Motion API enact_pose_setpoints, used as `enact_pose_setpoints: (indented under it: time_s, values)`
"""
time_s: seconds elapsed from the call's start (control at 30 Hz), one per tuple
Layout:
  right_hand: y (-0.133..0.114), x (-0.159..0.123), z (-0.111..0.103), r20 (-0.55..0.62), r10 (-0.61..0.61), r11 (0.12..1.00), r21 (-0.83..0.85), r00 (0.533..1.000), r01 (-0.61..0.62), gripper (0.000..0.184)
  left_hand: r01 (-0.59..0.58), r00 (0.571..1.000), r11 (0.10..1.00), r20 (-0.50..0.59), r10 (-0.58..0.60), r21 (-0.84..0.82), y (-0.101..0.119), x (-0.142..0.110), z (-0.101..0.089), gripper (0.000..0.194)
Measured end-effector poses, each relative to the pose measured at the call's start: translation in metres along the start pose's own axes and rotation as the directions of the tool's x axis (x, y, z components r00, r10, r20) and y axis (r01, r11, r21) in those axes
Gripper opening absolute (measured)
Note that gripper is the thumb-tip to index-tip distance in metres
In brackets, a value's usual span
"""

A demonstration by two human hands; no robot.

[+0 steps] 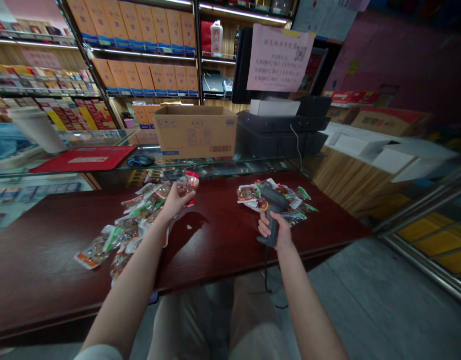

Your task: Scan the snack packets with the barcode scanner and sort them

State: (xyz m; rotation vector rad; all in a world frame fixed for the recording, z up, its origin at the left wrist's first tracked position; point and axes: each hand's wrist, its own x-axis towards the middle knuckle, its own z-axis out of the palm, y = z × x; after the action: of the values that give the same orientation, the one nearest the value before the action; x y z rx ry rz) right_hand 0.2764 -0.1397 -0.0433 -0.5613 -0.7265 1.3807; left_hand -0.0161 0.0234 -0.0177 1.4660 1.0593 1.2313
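My left hand [174,201] is closed on a small snack packet [188,183] with a red end, held up above the dark red table [218,235]. Below and left of it lies a spread of several similar snack packets [128,225]. My right hand [276,231] grips the handle of a dark grey barcode scanner [272,205], whose head points away over a second pile of snack packets [277,196] at the table's far right. The scanner's cable [267,272] hangs down off the table's near edge.
A cardboard box [195,131], a computer mouse [140,160] on a red mat [83,158] and a black till unit [283,131] with a paper notice [278,57] stand on the glass counter behind. Shelves of boxed goods [140,45] fill the back wall. A metal rail [425,255] runs at the right.
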Motion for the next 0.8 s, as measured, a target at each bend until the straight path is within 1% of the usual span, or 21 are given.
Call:
enact_pose_setpoints:
  time_s: [0.03, 0.07, 0.17, 0.23, 0.33, 0.37, 0.43, 0.47, 0.53, 0.6, 0.67, 0.73, 0.8]
  values:
    - [0.001, 0.0, 0.0, 0.021, 0.028, 1.0, -0.009, 0.999, -0.028, 0.017, 0.027, 0.998, 0.992, 0.052, -0.021, -0.121, 0.001, -0.003, 0.008, 0.05]
    - [0.001, 0.0, -0.001, 0.047, 0.061, 0.998, -0.023, 0.997, -0.06, 0.019, 0.051, 0.995, 0.977, 0.099, -0.031, -0.208, 0.001, -0.006, 0.016, 0.053]
    - [0.005, -0.001, -0.002, 0.123, 0.134, 0.989, -0.072, 0.983, -0.126, 0.027, 0.109, 0.98, 0.922, 0.196, -0.036, -0.373, 0.004, -0.016, 0.032, 0.056]
    - [0.007, -0.001, -0.003, 0.153, 0.149, 0.986, -0.095, 0.977, -0.136, 0.029, 0.178, 0.965, 0.873, 0.255, -0.065, -0.453, 0.007, -0.022, 0.037, 0.054]
    - [0.008, 0.0, -0.005, 0.172, 0.158, 0.984, -0.104, 0.972, -0.142, 0.027, 0.326, 0.924, 0.77, 0.358, -0.136, -0.549, 0.011, -0.028, 0.038, 0.041]
    - [0.008, 0.0, -0.005, 0.174, 0.162, 0.984, -0.102, 0.971, -0.146, 0.027, 0.371, 0.906, 0.732, 0.394, -0.152, -0.572, 0.013, -0.029, 0.037, 0.04]
    - [0.007, 0.0, -0.005, 0.175, 0.17, 0.983, -0.097, 0.97, -0.155, 0.027, 0.44, 0.875, 0.675, 0.453, -0.172, -0.593, 0.015, -0.03, 0.037, 0.046]
    - [0.006, 0.0, -0.006, 0.175, 0.174, 0.983, -0.096, 0.969, -0.159, 0.027, 0.46, 0.865, 0.659, 0.468, -0.182, -0.595, 0.015, -0.031, 0.037, 0.047]
    - [0.006, 0.0, -0.005, 0.176, 0.181, 0.981, -0.099, 0.968, -0.165, 0.027, 0.492, 0.854, 0.639, 0.472, -0.219, -0.592, 0.016, -0.03, 0.038, 0.039]
    - [0.005, -0.001, -0.004, 0.176, 0.188, 0.979, -0.109, 0.966, -0.171, 0.027, 0.517, 0.849, 0.614, 0.451, -0.276, -0.597, 0.015, -0.029, 0.041, 0.029]
    - [0.005, -0.002, -0.003, 0.174, 0.19, 0.978, -0.121, 0.966, -0.171, 0.026, 0.521, 0.853, 0.592, 0.406, -0.328, -0.616, 0.013, -0.028, 0.043, 0.025]
    - [0.005, -0.002, -0.002, 0.178, 0.191, 0.977, -0.131, 0.965, -0.169, 0.025, 0.506, 0.863, 0.596, 0.37, -0.345, -0.624, 0.011, -0.028, 0.046, 0.022]
    - [0.006, -0.003, -0.001, 0.185, 0.191, 0.976, -0.143, 0.964, -0.166, 0.025, 0.482, 0.876, 0.632, 0.359, -0.323, -0.607, 0.008, -0.028, 0.047, 0.016]
